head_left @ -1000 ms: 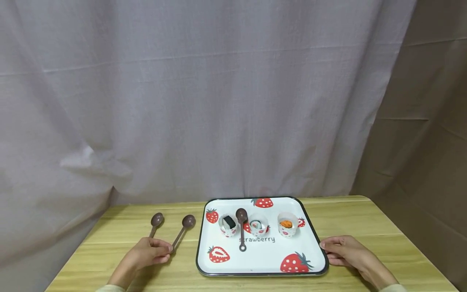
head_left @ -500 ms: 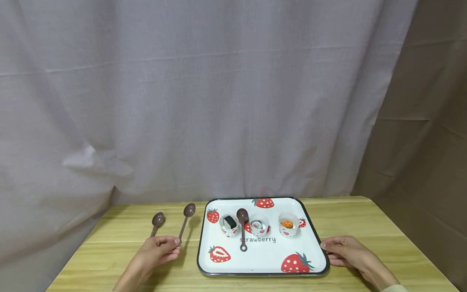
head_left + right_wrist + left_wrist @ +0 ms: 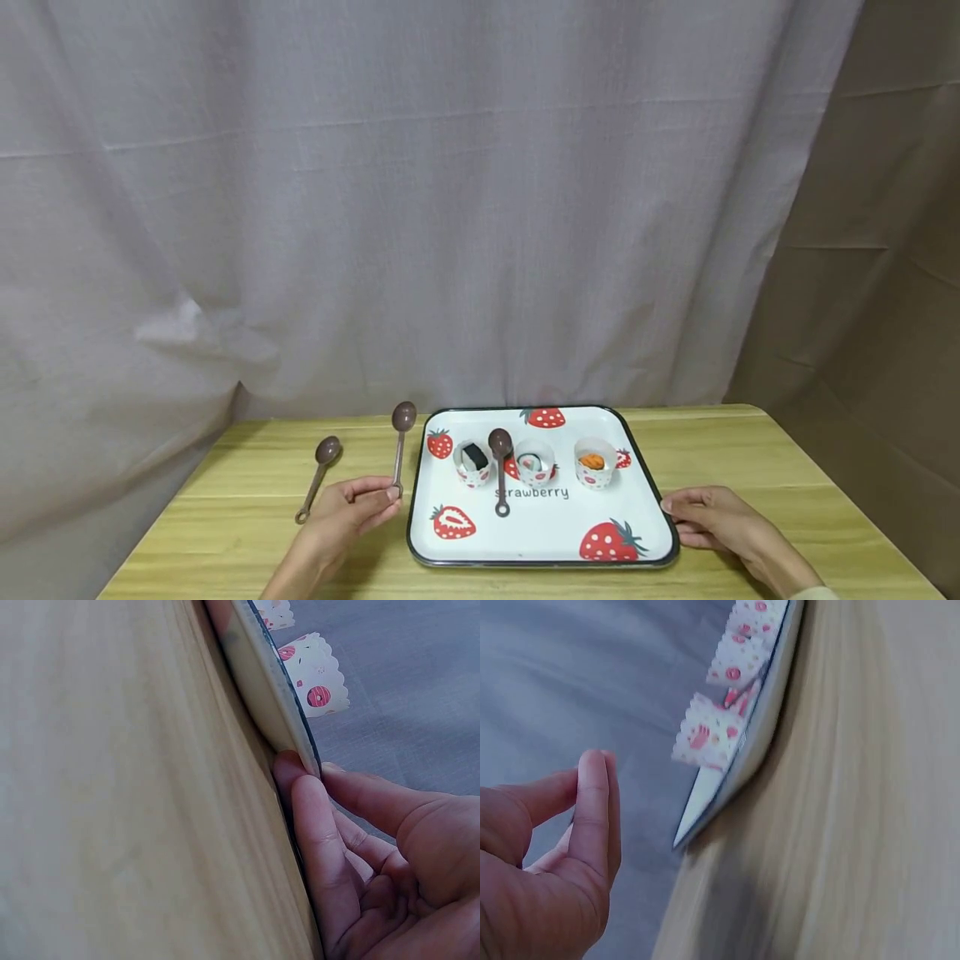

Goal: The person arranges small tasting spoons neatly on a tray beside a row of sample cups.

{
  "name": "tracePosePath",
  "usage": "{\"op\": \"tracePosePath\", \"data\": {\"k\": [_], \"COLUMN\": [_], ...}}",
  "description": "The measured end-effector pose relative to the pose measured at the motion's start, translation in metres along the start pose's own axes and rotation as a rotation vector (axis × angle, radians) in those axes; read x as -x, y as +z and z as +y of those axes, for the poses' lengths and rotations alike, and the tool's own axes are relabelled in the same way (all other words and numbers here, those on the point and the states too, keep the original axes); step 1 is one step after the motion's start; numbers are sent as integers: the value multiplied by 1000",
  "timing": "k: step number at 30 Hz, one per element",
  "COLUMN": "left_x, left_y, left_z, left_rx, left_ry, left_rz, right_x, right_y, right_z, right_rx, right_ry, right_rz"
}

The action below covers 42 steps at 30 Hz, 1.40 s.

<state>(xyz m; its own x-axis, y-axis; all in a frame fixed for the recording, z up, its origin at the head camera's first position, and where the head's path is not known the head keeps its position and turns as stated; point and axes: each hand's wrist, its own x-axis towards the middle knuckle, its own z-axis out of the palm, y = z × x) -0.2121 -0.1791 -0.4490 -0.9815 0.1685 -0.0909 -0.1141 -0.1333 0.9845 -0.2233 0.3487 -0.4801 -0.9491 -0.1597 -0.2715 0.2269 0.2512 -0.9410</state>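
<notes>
My left hand (image 3: 341, 521) pinches the handle end of a brown spoon (image 3: 401, 450), raised just left of the tray with its bowl pointing away. In the left wrist view the thumb and fingertips meet, and the spoon is mostly hidden behind them. My right hand (image 3: 716, 521) holds the right rim of the white strawberry tray (image 3: 540, 537). The right wrist view shows the thumb on the dark rim (image 3: 304, 720) and fingers against the tray's outer side. A second brown spoon (image 3: 501, 479) lies on the tray between two paper cups.
Three patterned paper cups stand on the tray: one with a black-and-white sushi piece (image 3: 474, 457), one with a roll (image 3: 528, 463), one with an orange piece (image 3: 592, 462). Another brown spoon (image 3: 321, 473) lies on the wooden table (image 3: 217, 517). A grey curtain (image 3: 480, 208) hangs behind.
My left hand has moved right with the spoon, which has swung more upright and come close to the tray's left edge. The right hand stays at the rim.
</notes>
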Motion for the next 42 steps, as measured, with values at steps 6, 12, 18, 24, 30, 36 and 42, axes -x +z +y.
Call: {"op": "tracePosePath", "data": {"k": [6,12,18,24,30,36,42], "left_x": [-1,-3,-4,-5,-7,-10,-12], "left_y": [19,40,53,64,77,91,103], "left_z": [8,15,15,14,16,17,15], "left_rx": [42,72,85,77,37,3,4], "left_ry": [8,17,5,5,4,12,23], "left_rz": [29,-1,-13,-21,-29,-26,-21], "right_x": [-2,-1,0,-2,-4,-5,-4], "right_y": [-1,-4,-1,0,0,1,-1], "right_z": [-4,-3,-1,0,0,3,3], "right_rx": [19,25,9,18,23,26,24], "right_ry": [1,22,21,10,14,44,28], "right_rz": [14,28,18,6,12,39,15]}}
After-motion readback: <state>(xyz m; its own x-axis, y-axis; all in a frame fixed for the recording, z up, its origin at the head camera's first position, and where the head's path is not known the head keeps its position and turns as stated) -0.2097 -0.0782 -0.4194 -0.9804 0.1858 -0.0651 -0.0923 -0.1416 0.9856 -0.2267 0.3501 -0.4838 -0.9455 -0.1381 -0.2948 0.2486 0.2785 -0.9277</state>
